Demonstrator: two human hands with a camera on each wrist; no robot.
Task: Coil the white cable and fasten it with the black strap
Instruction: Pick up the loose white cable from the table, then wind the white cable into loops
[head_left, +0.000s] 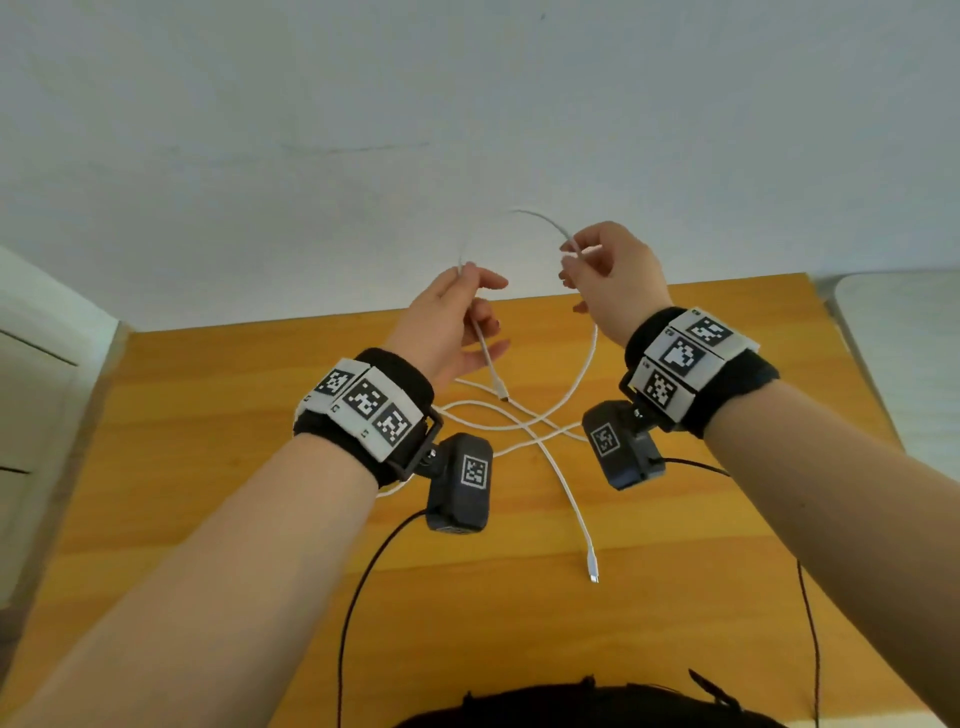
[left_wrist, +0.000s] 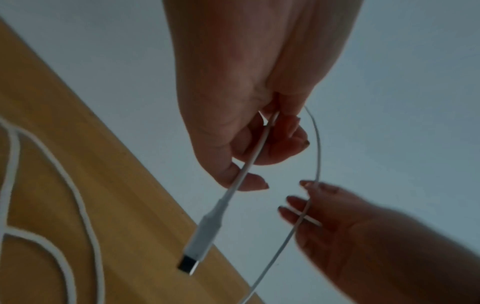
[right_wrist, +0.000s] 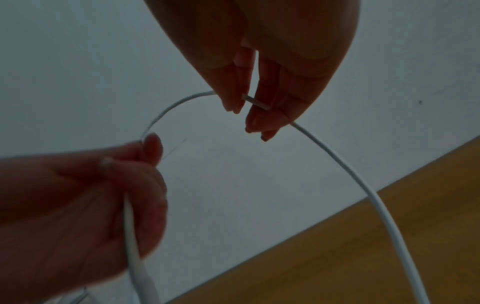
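Observation:
A thin white cable (head_left: 545, 431) lies in loose crossing loops on the wooden table (head_left: 208, 467), and part of it is lifted into the air. My left hand (head_left: 457, 306) pinches it near one end, so that its connector (head_left: 501, 392) hangs just below the fingers. In the left wrist view the cable (left_wrist: 318, 154) arcs from the left hand (left_wrist: 259, 123) across to the right hand (left_wrist: 337, 226). My right hand (head_left: 608, 275) pinches the cable further along, between thumb and fingers (right_wrist: 270, 115). The other connector (head_left: 592, 569) rests on the table near me. No black strap shows in any view.
A white wall rises behind the table's far edge. A white cabinet (head_left: 31, 389) stands at the left, and a white rounded object (head_left: 909, 338) at the right. Black leads (head_left: 358, 597) from the wrist cameras hang over the near part of the table.

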